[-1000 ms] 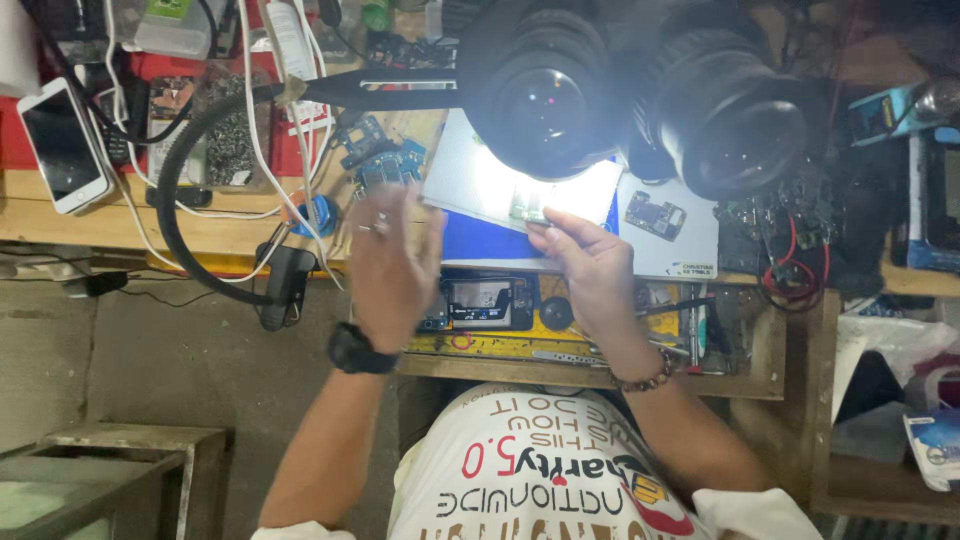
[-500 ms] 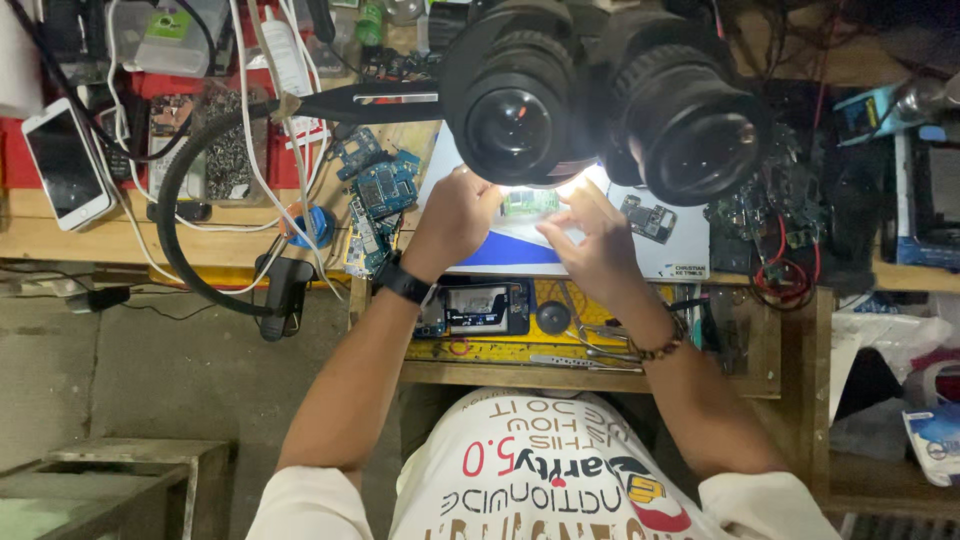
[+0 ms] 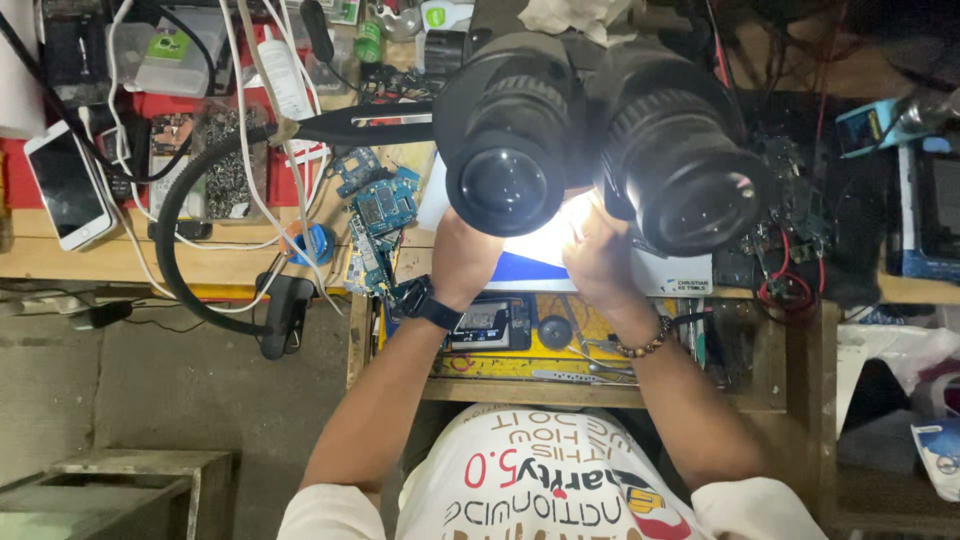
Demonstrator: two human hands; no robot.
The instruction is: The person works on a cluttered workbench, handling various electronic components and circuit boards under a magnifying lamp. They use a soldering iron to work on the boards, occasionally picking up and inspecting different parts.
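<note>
Both the left hand [image 3: 462, 258] and right hand [image 3: 600, 262] rest on a lit white mat [image 3: 540, 245] beneath the microscope eyepieces [image 3: 600, 140].

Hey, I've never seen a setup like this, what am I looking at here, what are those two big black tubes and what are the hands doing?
The one view comes from a camera on the person's head, looking down. The two black tubes are the microscope eyepieces, close to the lens. Under them, the left hand and right hand meet over a brightly lit white mat; glare hides whatever they hold. Beside them on the wooden bench lie blue circuit boards, a white phone and cables. A drawer of tools stands open below.
</note>
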